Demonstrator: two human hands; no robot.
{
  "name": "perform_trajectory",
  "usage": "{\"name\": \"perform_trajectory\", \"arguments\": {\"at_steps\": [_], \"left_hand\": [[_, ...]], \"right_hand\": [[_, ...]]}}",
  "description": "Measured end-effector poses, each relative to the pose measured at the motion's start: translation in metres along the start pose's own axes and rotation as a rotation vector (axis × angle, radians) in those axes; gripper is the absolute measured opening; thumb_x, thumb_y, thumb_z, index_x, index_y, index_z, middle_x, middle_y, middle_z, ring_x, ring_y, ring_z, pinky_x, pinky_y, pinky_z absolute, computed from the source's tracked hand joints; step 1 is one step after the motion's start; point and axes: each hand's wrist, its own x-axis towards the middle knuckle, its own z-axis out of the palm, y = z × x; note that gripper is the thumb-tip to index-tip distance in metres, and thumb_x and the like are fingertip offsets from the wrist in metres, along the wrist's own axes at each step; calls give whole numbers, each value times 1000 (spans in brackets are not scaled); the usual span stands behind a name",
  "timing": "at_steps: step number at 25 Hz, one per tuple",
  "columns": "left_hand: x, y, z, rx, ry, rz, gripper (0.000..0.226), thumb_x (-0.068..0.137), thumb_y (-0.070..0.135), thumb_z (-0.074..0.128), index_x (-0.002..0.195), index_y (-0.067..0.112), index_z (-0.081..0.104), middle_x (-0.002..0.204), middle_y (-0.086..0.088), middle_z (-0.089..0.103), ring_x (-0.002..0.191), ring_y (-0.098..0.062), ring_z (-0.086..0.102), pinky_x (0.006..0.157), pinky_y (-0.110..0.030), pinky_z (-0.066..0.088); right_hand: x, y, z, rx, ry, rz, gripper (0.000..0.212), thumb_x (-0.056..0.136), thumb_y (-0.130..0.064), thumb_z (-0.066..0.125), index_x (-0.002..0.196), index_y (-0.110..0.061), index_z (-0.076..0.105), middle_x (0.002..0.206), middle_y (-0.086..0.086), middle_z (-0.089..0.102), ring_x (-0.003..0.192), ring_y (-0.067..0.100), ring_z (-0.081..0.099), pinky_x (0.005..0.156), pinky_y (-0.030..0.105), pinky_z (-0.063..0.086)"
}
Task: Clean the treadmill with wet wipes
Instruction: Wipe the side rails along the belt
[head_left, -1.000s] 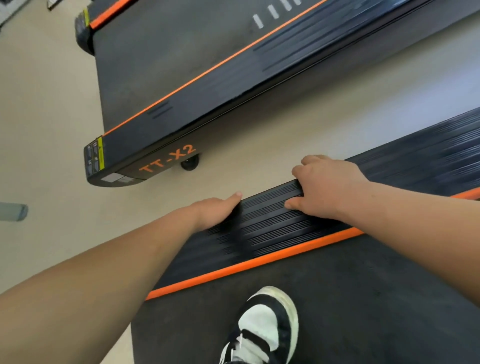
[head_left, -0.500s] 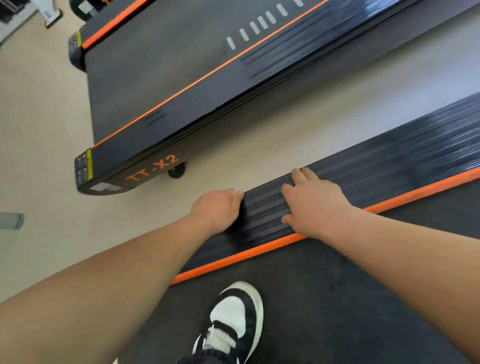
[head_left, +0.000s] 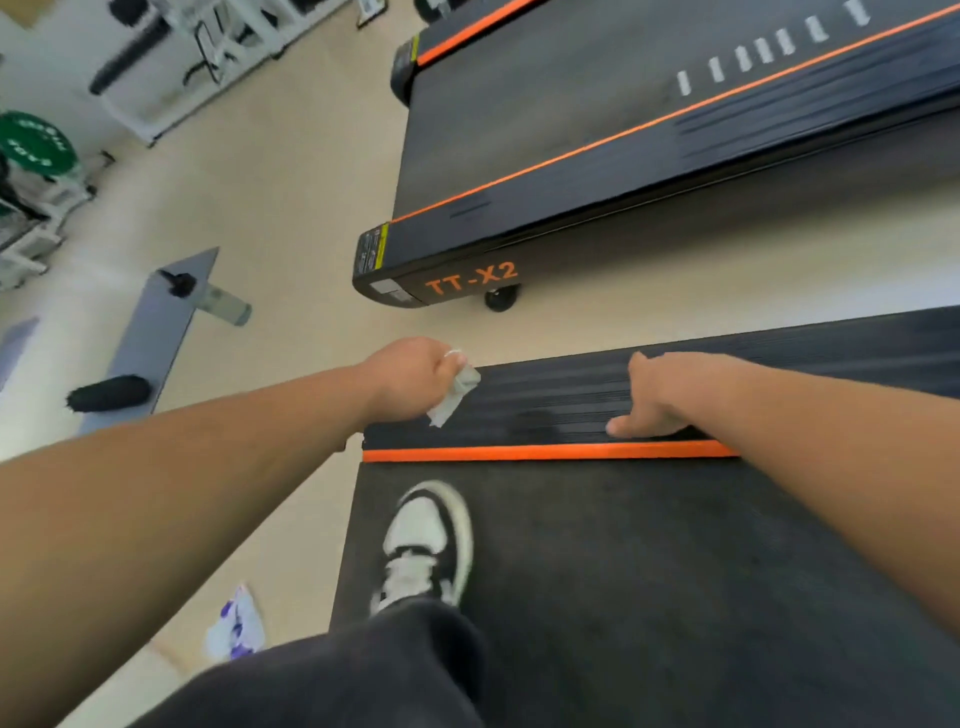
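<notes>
1. You're gripping the wet wipe in your left hand. The fingers are curling round it in a bunched wad, and a loose tail is hanging toward 6 o'clock.
2. The wipe is sitting right at the 9 o'clock end of the ribbed side rail of the treadmill, touching the corner of the ribs.
3. Your right hand is resting on that same rail at 3 o'clock of the wipe, apart from it. It's holding nothing. The thumb is pointing toward 9 o'clock just beside the orange stripe, and the fingers look relaxed, though they're blurring a little.
4. By the look of it, you're working on the rail, and the wipe is at its end corner.
5. To do this well, try opening the wad flatter so more wet cloth is meeting the rail.
6. Run it along the grooves, from 9 toward 3 o'clock, rather than across them, so the cloth is pressing down into the ribs.
7. Shift the bracing hand ahead of the wipe, or lift it off, so you aren't skipping the patch beneath it.
8. Your shoe is planted on the treadmill at 6 o'clock of the wipe. Lean lightly, since the footing there may give.
9. A purple-and-white packet is lying on the floor at 7 o'clock, too blurred to read.
</notes>
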Motion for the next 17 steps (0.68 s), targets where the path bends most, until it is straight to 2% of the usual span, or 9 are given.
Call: {"name": "perform_trajectory", "arguments": {"at_steps": [2,3,6,8,11,13,15,16,17], "left_hand": [[3,-14,-3,-99,34,-28,45,110,38,31,98,13,65,96,-10,68,81,-9,59,68,-27,42],[9,-21,-2,-138,50,-35,46,109,41,31,99,12,66,99,-12,68,83,-17,60,67,-30,42],[37,-41,17,-183,68,22,50,109,41,31,99,6,66,96,-14,67,88,-28,62,72,-33,43],[53,-59,34,-190,57,72,50,109,39,32,93,5,64,90,-13,64,82,-27,57,69,-32,40],[83,-110,40,-152,126,80,48,109,38,31,86,9,62,84,-11,63,84,-29,57,68,-34,39],[109,-140,34,-63,279,81,49,109,40,27,95,12,65,93,-11,67,92,-33,60,76,-37,45],[130,-160,36,-21,408,106,46,109,42,24,100,17,62,99,-9,67,96,-34,59,77,-38,44],[137,-162,46,-17,381,149,43,109,41,24,97,19,58,103,-9,67,101,-35,59,77,-37,42],[143,-163,60,-22,283,207,41,109,42,23,97,21,56,110,-10,67,107,-35,59,80,-37,42]], "right_hand": [[-3,-1,1,-23,11,-12,107,80,-81,54,161,-22,15,154,6,46,136,33,49,106,49,46],[-5,-5,0,-48,51,-44,101,82,-79,54,160,-26,17,152,4,48,134,33,50,102,46,48],[-1,-21,-10,-104,220,-68,63,94,-64,53,146,-30,43,134,3,59,120,31,59,77,36,46],[0,-31,-12,-121,232,-31,48,97,-59,52,134,-28,54,125,3,62,112,29,62,71,34,43],[9,-59,-21,-110,219,2,47,96,-58,55,132,-29,56,130,2,61,118,29,60,79,35,48],[24,-97,-33,12,240,-19,51,94,-57,59,136,-29,56,134,2,60,123,29,57,92,40,53],[49,-153,-38,93,237,-57,54,90,-56,64,133,-25,56,133,3,60,123,30,56,98,44,52],[61,-180,-34,101,221,-66,56,87,-57,67,130,-22,55,131,4,59,123,30,56,98,45,52],[73,-206,-29,91,196,-53,62,84,-61,69,128,-20,53,130,5,58,123,31,54,98,45,51]]}}
